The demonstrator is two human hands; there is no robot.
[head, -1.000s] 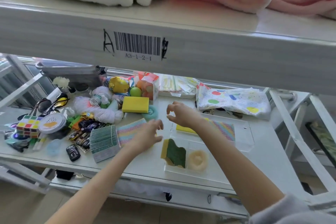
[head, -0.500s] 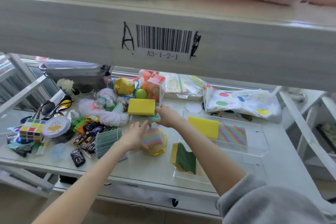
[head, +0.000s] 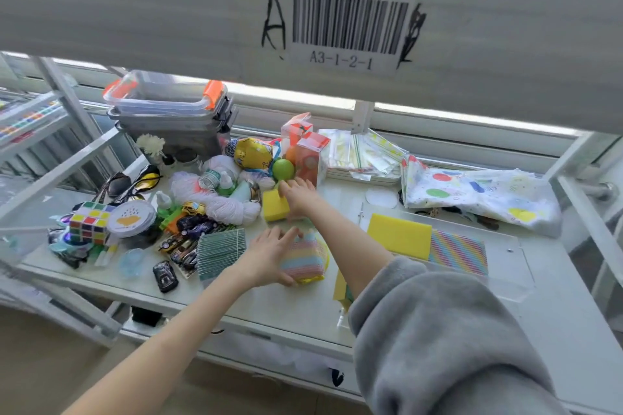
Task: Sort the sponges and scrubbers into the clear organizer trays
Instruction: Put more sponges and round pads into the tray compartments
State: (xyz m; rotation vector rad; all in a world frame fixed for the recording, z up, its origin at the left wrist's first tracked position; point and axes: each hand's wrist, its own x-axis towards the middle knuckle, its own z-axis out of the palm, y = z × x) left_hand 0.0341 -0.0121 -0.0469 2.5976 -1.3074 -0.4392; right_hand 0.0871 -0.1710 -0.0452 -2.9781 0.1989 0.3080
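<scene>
**Shelf lot: sponges and scrubbers, both hands engaged**

- Left hand [head: 269, 254]: fingers spread wide, laid over the near side of the pastel striped scrubber [head: 305, 258]; thumb low against its front edge. Pressing or cupping rather than lifting, by the look of it. Scrubber resting on the shelf [head: 296, 308], just left of the clear organizer tray [head: 505, 266], apparently atop a yellow-rimmed item, identity unclear.
- Right hand [head: 298, 195]: reached further back, fingers curled over the top and right side of the yellow sponge block [head: 274, 207]. Closed on it, though whether lifted or resting on the shelf cannot be told. Forearm crossing above the striped scrubber, grey sleeve [head: 438, 330] hiding the tray's near compartments.
- Already in the tray: flat yellow sponge [head: 399, 236] and rainbow-striped cloth [head: 458, 251], side by side in the far compartment.
- Also awaiting sorting, likely: green ribbed scrubber pad [head: 220, 251], just left of the left hand.
- Clutter close behind the yellow block: green ball [head: 283, 169], orange boxes [head: 308, 155], white yarn [head: 226, 207]. Tight quarters; a careless pull could drag these along.
- Further left, well apart: puzzle cube [head: 89, 222], toy cars [head: 182, 244], sunglasses [head: 135, 182], stacked lidded bins [head: 168, 114] at the back.
- Overhead shelf beam with barcode label [head: 347, 27] blocking the upper view.
</scene>
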